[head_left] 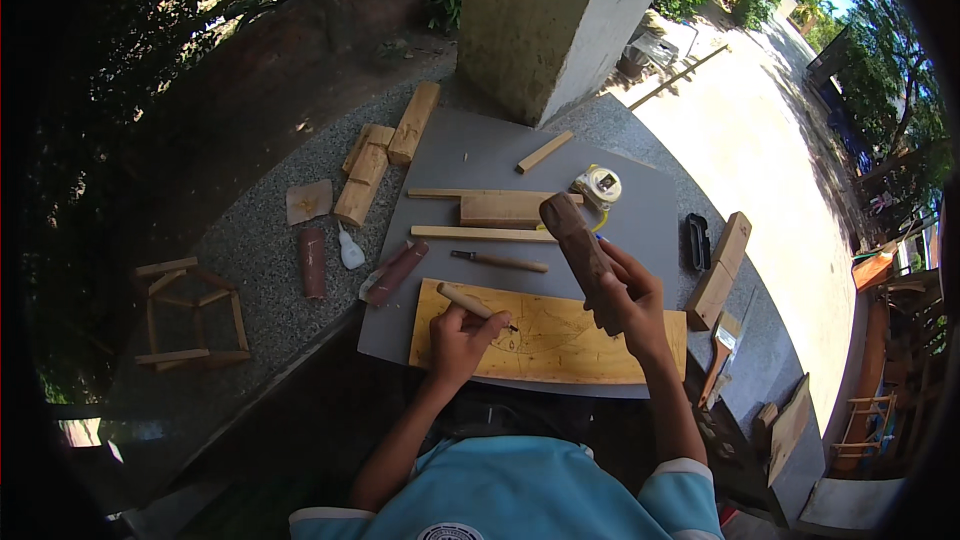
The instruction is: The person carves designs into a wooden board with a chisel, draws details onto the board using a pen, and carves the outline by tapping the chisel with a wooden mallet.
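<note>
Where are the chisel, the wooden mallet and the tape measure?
chisel (466, 301): head view, on its wooden handle.
wooden mallet (578, 240): head view, on its dark head.
tape measure (600, 185): head view, on its round case.

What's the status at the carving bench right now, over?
Left hand holds chisel, tip on the wooden board. Right hand grips mallet, raised above the board. Second chisel lies apart; nothing in the way.

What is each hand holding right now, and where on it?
The left hand grips a chisel by its wooden handle, tip on the plank. The right hand holds a wooden mallet at its lower end.
</note>
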A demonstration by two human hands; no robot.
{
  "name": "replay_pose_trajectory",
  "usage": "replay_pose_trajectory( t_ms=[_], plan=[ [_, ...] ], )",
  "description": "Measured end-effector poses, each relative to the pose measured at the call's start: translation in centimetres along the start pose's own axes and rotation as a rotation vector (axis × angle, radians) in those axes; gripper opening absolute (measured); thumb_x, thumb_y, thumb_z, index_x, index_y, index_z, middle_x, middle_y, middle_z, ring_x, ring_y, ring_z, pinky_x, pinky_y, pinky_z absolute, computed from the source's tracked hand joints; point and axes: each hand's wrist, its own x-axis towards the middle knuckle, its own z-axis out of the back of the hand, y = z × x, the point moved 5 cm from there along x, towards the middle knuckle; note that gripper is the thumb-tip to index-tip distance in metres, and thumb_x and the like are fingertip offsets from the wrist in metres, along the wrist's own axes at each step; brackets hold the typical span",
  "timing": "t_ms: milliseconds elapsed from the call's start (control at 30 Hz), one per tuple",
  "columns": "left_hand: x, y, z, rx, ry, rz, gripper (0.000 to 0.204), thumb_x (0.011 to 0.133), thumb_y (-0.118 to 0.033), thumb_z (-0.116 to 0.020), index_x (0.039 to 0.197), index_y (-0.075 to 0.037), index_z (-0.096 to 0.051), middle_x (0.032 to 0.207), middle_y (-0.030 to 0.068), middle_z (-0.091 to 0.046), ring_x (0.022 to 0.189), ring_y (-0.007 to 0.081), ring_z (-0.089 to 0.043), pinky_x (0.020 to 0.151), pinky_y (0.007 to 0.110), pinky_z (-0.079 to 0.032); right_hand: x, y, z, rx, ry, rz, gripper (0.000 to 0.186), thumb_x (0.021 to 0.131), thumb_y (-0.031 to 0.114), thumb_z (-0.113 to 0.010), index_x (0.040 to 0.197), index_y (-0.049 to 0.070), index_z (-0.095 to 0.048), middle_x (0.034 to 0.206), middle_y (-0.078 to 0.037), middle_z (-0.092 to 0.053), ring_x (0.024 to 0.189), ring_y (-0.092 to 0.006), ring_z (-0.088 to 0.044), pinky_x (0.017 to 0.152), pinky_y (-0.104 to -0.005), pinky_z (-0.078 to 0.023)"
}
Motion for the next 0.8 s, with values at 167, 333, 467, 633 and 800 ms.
replay_pose_trajectory(
  t_ms=[167,333,467,633,800],
  plan=[
    [1.2,-1.3,1.2,-0.483,-0.040,0.059,0.021,0.083,-0.006,-0.059,0.099,0.005,-0.052,0.090,0.0099,-0.059,0.085,0.0139,-0.060,0.074,0.026,-0.051,-7.5,-8.3,5.4,0.130,-0.403,-0.087,0.044,0.086,0.018,-0.054,0.126,0.001,-0.045,0.104,-0.014,-0.059,0.084,-0.0143,-0.058,0.069,-0.0264,-0.049],
    [2.1,-3.1,0.9,-0.340,0.197,0.060,0.028,0.084,-0.004,-0.052,0.110,0.002,-0.044,0.095,0.0127,-0.059,0.093,0.0183,-0.058,0.082,0.031,-0.048,-7.9,-8.5,5.8,0.350,-0.431,-0.205,0.042,0.087,0.019,-0.052,0.125,0.002,-0.046,0.114,-0.013,-0.054,0.095,-0.0159,-0.054,0.084,-0.0274,-0.043],
    [3.0,-2.5,0.5,-0.222,0.238,0.067,0.026,0.084,-0.004,-0.051,0.108,0.001,-0.044,0.095,0.0129,-0.059,0.093,0.0189,-0.058,0.082,0.031,-0.047,-7.2,-8.8,5.8,0.274,-0.365,-0.209,0.045,0.086,0.020,-0.054,0.126,0.002,-0.046,0.113,-0.012,-0.055,0.097,-0.0164,-0.054,0.086,-0.0278,-0.042],
    [2.9,-1.3,0.7,-0.199,0.238,0.107,0.021,0.085,-0.003,-0.052,0.103,0.002,-0.046,0.094,0.0136,-0.060,0.090,0.0180,-0.060,0.079,0.030,-0.050,-7.3,-9.6,6.3,0.275,-0.347,-0.241,0.048,0.084,0.023,-0.057,0.125,0.002,-0.047,0.111,-0.012,-0.055,0.097,-0.0166,-0.054,0.086,-0.0280,-0.042],
    [2.4,-0.9,1.2,-0.238,0.169,0.095,0.019,0.085,-0.003,-0.054,0.102,0.003,-0.047,0.094,0.0139,-0.060,0.088,0.0179,-0.061,0.076,0.029,-0.052,-6.9,-7.9,5.8,0.260,-0.248,-0.225,0.061,0.076,0.020,-0.066,0.129,0.003,-0.041,0.110,-0.013,-0.056,0.094,-0.0173,-0.056,0.081,-0.0283,-0.044]
  ],
)
